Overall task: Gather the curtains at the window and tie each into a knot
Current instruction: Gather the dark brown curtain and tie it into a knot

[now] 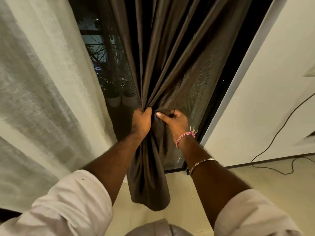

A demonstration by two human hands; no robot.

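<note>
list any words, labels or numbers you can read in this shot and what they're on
Sign outside the window: there is lettering on a lit board seen through the glass, but it is too small and blurred to read.
Brown curtain, white curtain, pink thread bracelet, metal bangle: no text.

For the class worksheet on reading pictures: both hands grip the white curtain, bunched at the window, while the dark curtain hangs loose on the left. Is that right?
Not quite. The head view shows the left hand and right hand gripping the dark curtain, bunched at the window; the white curtain hangs loose on the left.
</note>
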